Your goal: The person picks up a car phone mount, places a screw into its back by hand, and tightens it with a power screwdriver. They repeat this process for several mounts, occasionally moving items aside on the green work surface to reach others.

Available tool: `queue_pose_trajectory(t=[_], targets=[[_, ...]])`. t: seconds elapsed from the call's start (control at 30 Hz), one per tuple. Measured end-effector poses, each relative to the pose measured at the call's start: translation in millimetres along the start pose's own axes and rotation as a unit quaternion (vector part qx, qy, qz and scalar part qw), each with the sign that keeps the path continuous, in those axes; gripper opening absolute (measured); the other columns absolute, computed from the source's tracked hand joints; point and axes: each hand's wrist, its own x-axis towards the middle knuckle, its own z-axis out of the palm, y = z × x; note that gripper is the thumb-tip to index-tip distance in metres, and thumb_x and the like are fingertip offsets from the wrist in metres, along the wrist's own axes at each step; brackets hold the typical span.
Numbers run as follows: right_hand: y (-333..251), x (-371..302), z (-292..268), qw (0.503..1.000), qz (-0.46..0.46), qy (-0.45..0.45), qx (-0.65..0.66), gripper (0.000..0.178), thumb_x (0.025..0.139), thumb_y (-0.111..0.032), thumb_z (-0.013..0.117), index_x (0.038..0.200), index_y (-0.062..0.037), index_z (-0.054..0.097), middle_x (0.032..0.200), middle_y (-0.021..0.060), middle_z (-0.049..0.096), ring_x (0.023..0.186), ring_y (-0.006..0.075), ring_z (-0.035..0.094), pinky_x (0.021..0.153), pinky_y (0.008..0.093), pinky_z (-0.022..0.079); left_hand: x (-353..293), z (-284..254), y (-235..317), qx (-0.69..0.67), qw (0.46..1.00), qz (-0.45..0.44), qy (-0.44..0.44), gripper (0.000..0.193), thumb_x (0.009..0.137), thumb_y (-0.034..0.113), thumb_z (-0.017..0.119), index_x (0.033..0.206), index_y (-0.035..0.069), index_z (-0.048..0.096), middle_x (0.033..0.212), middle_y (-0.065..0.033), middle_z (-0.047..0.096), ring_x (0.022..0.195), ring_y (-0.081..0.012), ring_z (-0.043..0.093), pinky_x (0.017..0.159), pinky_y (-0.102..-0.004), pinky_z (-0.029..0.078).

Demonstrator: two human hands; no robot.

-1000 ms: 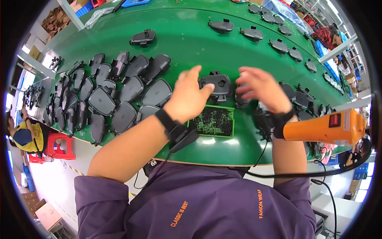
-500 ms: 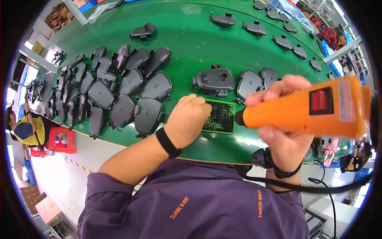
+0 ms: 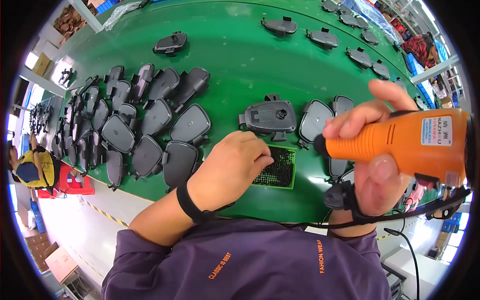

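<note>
My left hand (image 3: 230,162) is over the left part of a small green tray (image 3: 293,175), thumb and fingers pinched together; whatever is between the fingertips is hidden. Many tiny black screws (image 3: 281,162) lie in the tray's perforated grid. In my right hand (image 3: 382,187) is an orange electric screwdriver (image 3: 372,142), its dark nose pointing left above the table. Just beyond the tray lies a dark grey phone holder (image 3: 262,116) with its ball-joint side up and clamp arms at its edges. Other phone holders (image 3: 316,120) lie right of it, partly under the screwdriver.
A crowd of phone holders (image 3: 120,132) covers the table's left side. More are spaced along the far side of the green table (image 3: 225,55). A black cable (image 3: 320,225) runs across by my right wrist. A person in yellow (image 3: 37,167) sits at the far left near a red stool (image 3: 75,182).
The screwdriver has rolled in my right hand, so its red switch now faces down. My left hand has shifted slightly over the tray. The whole view has moved a little.
</note>
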Motion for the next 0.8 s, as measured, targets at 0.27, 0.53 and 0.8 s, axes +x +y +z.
queue_pose_trajectory(t=[0.27,0.53,0.8], targets=[[3.9,13.2,-38.1,0.993,-0.073,0.038,0.082,0.066,0.093,-0.043,0.059,0.138,0.0003,0.037,0.081,0.0050,0.054,0.068,0.0168,0.053,0.073,0.0341,0.044,21.4,15.5,6.5,-0.096,0.993,-0.014,0.061,0.008,0.086,0.007,0.072,0.088,0.002,0.067,0.085,-0.0117,0.066,0.077,-0.0274,0.063,0.068,-0.0360,0.049],[-10.1,8.4,-55.9,0.976,-0.054,0.017,0.210,0.056,0.095,-0.040,0.058,0.133,-0.0040,0.040,0.078,0.0032,0.054,0.068,0.0147,0.054,0.071,0.0331,0.043,21.4,18.2,14.3,-0.099,0.991,0.067,0.052,0.013,0.080,0.004,0.076,0.089,0.002,0.066,0.085,-0.0103,0.065,0.078,-0.0281,0.063,0.068,-0.0369,0.050],[14.2,2.0,-7.5,0.975,-0.018,-0.077,0.210,0.058,0.092,-0.044,0.064,0.131,-0.0080,0.041,0.076,0.0015,0.056,0.061,0.0148,0.056,0.064,0.0327,0.049,27.3,13.5,2.2,-0.021,0.984,0.168,0.053,0.020,0.071,0.006,0.079,0.085,0.004,0.064,0.083,-0.0074,0.063,0.079,-0.0279,0.062,0.071,-0.0388,0.050]])
